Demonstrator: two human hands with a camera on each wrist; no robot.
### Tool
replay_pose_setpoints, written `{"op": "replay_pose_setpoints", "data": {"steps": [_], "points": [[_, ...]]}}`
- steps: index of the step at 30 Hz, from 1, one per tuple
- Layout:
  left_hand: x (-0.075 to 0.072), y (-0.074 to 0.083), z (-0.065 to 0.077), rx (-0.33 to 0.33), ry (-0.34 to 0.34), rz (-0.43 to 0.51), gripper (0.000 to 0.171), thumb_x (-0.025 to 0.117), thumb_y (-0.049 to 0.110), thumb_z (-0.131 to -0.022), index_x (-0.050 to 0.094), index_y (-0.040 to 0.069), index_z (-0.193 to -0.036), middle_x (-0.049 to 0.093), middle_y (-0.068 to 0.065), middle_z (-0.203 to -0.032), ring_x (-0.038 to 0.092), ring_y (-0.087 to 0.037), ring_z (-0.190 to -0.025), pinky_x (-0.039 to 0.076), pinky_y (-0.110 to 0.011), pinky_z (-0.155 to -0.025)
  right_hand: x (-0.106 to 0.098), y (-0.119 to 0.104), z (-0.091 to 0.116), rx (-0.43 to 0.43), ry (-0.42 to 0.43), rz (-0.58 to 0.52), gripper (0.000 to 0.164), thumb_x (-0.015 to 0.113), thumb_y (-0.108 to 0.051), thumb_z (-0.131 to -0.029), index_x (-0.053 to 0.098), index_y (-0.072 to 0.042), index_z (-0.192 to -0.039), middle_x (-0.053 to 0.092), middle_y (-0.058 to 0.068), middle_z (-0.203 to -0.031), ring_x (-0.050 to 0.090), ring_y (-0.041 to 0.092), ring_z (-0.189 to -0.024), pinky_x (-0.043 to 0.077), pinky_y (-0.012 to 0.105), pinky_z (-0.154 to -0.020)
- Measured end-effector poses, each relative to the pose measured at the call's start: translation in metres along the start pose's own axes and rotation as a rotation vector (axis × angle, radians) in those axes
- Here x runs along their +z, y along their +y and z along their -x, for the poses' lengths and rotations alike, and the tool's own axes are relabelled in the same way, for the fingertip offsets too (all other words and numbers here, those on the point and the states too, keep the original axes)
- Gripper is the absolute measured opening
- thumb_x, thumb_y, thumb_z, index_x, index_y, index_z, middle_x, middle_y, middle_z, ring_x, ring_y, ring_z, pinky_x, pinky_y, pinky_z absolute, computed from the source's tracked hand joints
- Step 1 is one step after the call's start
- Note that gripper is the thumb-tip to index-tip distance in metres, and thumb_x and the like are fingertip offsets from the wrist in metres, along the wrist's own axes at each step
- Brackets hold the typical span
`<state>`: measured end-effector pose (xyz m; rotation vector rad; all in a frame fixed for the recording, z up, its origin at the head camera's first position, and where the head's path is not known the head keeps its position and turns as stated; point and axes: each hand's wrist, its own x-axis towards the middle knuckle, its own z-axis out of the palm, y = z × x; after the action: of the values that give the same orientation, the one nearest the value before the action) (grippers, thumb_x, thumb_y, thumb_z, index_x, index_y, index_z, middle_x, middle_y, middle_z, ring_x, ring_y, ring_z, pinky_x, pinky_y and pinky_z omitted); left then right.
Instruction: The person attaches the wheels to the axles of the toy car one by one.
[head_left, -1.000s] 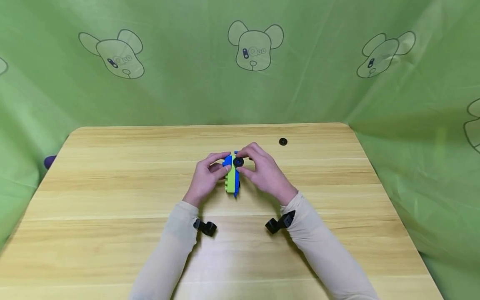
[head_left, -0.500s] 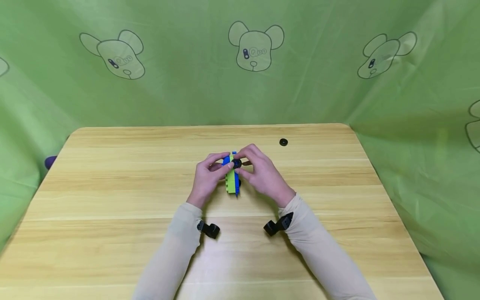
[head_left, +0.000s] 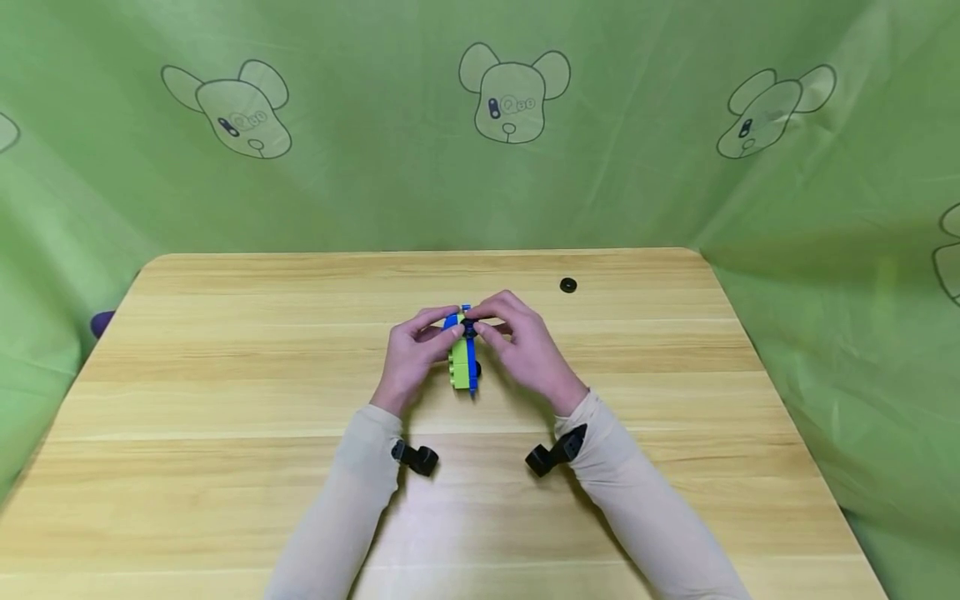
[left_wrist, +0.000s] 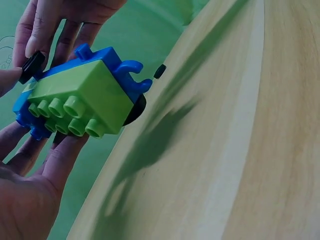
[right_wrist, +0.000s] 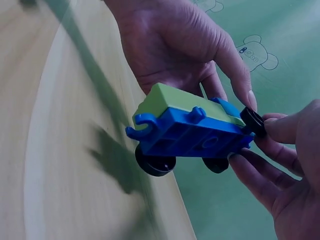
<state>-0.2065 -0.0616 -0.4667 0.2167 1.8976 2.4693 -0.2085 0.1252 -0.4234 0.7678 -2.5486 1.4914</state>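
A toy car of blue and lime-green building bricks (head_left: 460, 367) is held above the table, turned on its side. My left hand (head_left: 411, 354) grips its green and blue body from the left. My right hand (head_left: 528, 350) pinches a black wheel (right_wrist: 253, 121) with its thumb and fingers, right at the blue chassis (right_wrist: 192, 137). The left thumb touches that wheel too. Two other black wheels show on the chassis's far side, one at the hook end (right_wrist: 156, 162) and one farther along (right_wrist: 216, 164). A blue axle peg (right_wrist: 199, 115) sticks out bare on the near side.
One loose black wheel (head_left: 568, 285) lies flat on the wooden table (head_left: 225, 350), beyond the right hand. Green cloth (head_left: 375, 183) printed with bear heads hangs behind the table and at its sides. Something purple (head_left: 101, 323) shows past the left edge.
The wheel in the right hand has shifted slightly left, closer against the toy car, and now appears edge-on. The left thumb has come onto it. The loose wheel stays put.
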Motion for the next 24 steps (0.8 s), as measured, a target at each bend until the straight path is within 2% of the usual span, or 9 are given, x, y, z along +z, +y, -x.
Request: {"op": "replay_pose_setpoints", "data": {"steps": [6,11,15,19,24], "points": [[0.000,0.003,-0.001,-0.010,0.014,-0.004,0.035,0.073,0.005,-0.088,0.067,-0.001,-0.122,0.062,-0.015,-0.111,0.064,-0.018,-0.085,0.060,-0.035,-0.076,0.004,-0.003,-0.001,0.170,0.046,-0.135,0.019,0.065,-0.010,-0.096,0.062,-0.002,-0.113,0.061,0.006,-0.108,0.061,0.021,-0.100,0.054,0.032,-0.087],[-0.002,0.006,-0.001,0.001,-0.003,-0.053,0.036,0.073,0.008,-0.089,0.067,0.003,-0.124,0.063,-0.009,-0.111,0.062,-0.017,-0.085,0.059,-0.029,-0.073,0.003,-0.001,0.000,0.276,-0.002,-0.188,0.024,0.062,-0.020,-0.099,0.064,0.000,-0.112,0.066,0.018,-0.098,0.062,0.037,-0.092,0.054,0.049,-0.082],[-0.003,0.007,-0.001,-0.013,-0.021,-0.053,0.036,0.072,0.007,-0.090,0.066,0.002,-0.126,0.062,-0.008,-0.115,0.061,-0.017,-0.090,0.057,-0.026,-0.075,0.003,0.000,0.000,0.288,-0.042,-0.252,0.026,0.058,-0.020,-0.101,0.066,0.003,-0.109,0.066,0.025,-0.096,0.061,0.044,-0.091,0.051,0.058,-0.084],[-0.003,0.011,-0.001,-0.032,-0.039,-0.043,0.037,0.068,0.003,-0.092,0.062,-0.001,-0.129,0.059,-0.010,-0.121,0.062,-0.020,-0.099,0.057,-0.033,-0.083,0.004,0.000,-0.001,0.291,-0.061,-0.298,0.026,0.056,-0.018,-0.102,0.065,0.005,-0.109,0.067,0.023,-0.092,0.062,0.045,-0.090,0.052,0.058,-0.082],[0.003,0.028,0.006,-0.036,-0.068,-0.058,0.039,0.065,0.002,-0.094,0.058,-0.005,-0.132,0.056,-0.013,-0.128,0.059,-0.024,-0.113,0.054,-0.040,-0.091,0.005,0.001,-0.003,0.298,-0.072,-0.333,0.026,0.055,-0.015,-0.102,0.063,0.008,-0.109,0.066,0.020,-0.089,0.062,0.043,-0.087,0.055,0.055,-0.078]]}}
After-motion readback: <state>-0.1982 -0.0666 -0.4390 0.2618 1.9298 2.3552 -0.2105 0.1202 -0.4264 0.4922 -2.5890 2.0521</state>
